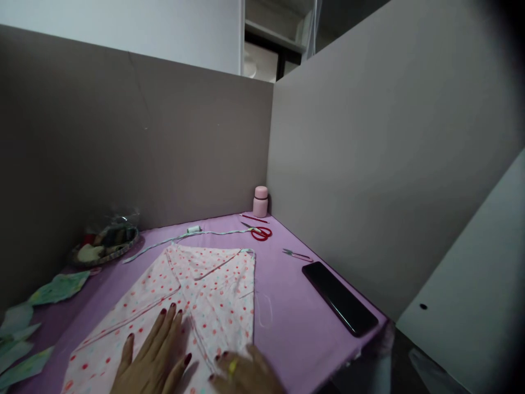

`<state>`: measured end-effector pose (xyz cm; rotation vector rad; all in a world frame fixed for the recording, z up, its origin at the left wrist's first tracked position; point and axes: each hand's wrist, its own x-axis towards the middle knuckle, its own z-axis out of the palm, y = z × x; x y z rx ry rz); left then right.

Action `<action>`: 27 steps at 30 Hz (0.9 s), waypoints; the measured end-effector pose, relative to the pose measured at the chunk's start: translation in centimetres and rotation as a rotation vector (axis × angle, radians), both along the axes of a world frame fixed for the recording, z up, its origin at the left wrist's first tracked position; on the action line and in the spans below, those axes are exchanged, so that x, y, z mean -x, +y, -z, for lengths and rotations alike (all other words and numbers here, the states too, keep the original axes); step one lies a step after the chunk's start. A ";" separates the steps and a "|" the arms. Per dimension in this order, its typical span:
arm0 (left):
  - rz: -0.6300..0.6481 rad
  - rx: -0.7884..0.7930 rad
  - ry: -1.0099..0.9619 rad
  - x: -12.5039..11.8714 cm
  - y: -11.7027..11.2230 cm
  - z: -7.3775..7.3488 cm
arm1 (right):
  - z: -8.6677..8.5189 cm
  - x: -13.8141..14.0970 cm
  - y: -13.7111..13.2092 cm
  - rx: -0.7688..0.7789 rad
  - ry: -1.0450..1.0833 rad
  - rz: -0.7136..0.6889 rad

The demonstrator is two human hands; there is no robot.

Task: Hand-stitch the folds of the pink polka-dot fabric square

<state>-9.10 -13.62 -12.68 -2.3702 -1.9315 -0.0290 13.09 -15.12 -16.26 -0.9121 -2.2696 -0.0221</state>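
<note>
Dotted pink cloth (213, 284) lies in angular folds; left hand (153, 358) rests flat, open, on it; right hand (248, 376) curls beside, grip unclear.

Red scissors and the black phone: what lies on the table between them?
Small thread snips lie on the purple cloth between the red scissors and the black phone, apart from both; the head view shows this.

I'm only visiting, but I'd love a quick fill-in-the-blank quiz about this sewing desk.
1. The left hand lies flat on the dotted fabric, with the right hand to its ___.
2. The scissors have ___ handles.
3. The small bottle in the corner is ___.
4. The black phone lies near the ___ edge of the table.
Missing words: right; red; pink; right.
</note>
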 end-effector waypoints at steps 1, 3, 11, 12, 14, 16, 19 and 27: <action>-0.018 0.004 0.013 -0.1 -0.1 0.0 | -1.6 -1.1 0.5 0.026 0.031 0.021; -0.018 0.081 0.007 -0.5 -0.4 0.0 | -4.7 -3.2 2.2 0.177 0.062 0.136; 0.013 0.098 -0.055 -2.1 -1.5 0.4 | -6.6 -4.1 9.7 0.376 -0.192 0.178; 0.028 0.071 -0.062 -2.1 -1.5 0.7 | -6.3 -4.0 10.0 0.386 -0.189 0.168; 0.073 0.010 -0.096 -2.0 -1.4 1.5 | -6.1 -4.0 10.3 0.405 -0.166 0.153; 0.139 -0.059 -0.184 -1.9 -1.0 1.8 | -6.5 -4.4 10.3 0.429 -0.115 0.143; 0.200 -0.119 -0.485 -2.8 0.0 0.0 | -8.4 -5.3 10.3 0.469 -0.016 0.132; 0.353 0.662 -1.362 -11.3 4.6 -11.8 | -19.2 -5.1 9.7 1.001 0.785 -0.351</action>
